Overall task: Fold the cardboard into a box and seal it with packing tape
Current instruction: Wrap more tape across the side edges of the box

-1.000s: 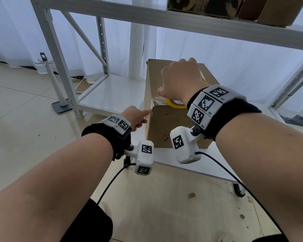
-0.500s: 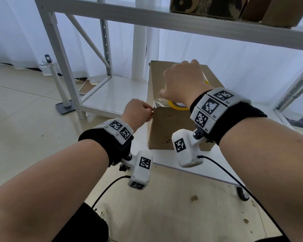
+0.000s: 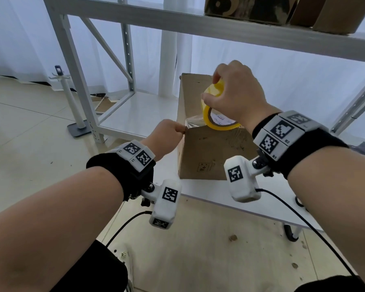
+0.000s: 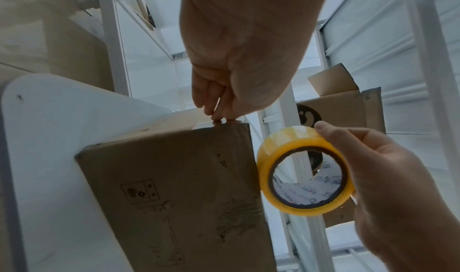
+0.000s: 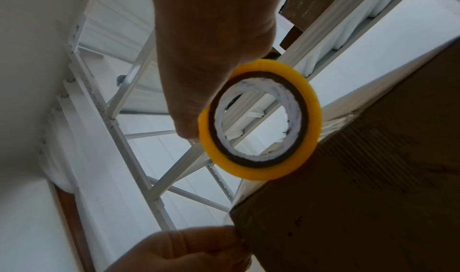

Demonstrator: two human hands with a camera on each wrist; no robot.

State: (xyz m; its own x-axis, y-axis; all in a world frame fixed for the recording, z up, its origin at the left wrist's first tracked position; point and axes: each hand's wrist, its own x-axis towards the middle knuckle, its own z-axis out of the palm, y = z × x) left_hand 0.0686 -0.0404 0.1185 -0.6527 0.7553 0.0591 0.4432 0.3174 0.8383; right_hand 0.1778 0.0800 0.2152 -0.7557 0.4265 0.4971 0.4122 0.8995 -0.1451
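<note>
Two hands are at work on the cardboard box [image 3: 211,152], which stands closed on the white table [image 3: 268,199] at the centre of the head view. Your left hand [image 3: 167,135] pinches the end of the clear tape strip [image 3: 193,123] against the box's upper left corner. Your right hand [image 3: 238,95] grips the yellow tape roll [image 3: 217,116] by its rim, fingers curled over it, holding it tilted above the box's top edge.
</note>
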